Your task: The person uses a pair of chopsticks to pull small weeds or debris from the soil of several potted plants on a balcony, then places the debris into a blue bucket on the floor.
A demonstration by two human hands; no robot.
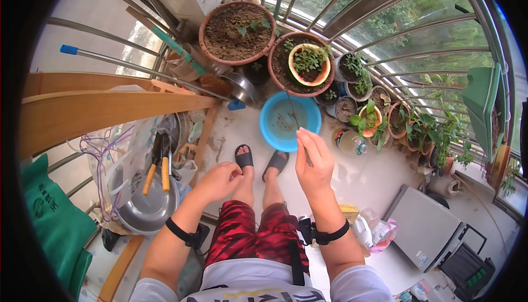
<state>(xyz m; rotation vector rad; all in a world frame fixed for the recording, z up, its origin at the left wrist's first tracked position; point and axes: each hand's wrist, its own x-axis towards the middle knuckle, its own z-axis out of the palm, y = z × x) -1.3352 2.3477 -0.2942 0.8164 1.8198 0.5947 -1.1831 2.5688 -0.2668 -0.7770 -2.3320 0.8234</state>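
My right hand (316,165) pinches a thin dark rod (293,112), which slants away over a round blue basin (317,118). Small dark bits lie inside the basin, and there seems to be water in it. The rod's far tip reaches toward the big terracotta-coloured pot (273,67) behind the basin; whether it touches anything I cannot tell. In that pot sits a smaller yellow-and-red pot (324,74) with a leafy plant. Nearer to me on the left, my left hand (220,181) is curled with thumb and fingertips together; what it holds, if anything, is hidden.
Another soil-filled pot (228,49) stands at the far left. Several potted plants line the barred window on the right, beside a clear plastic bottle (352,143). To my left are a wooden frame (110,107) and a metal bowl (148,208); a grey box (423,225) lies right.
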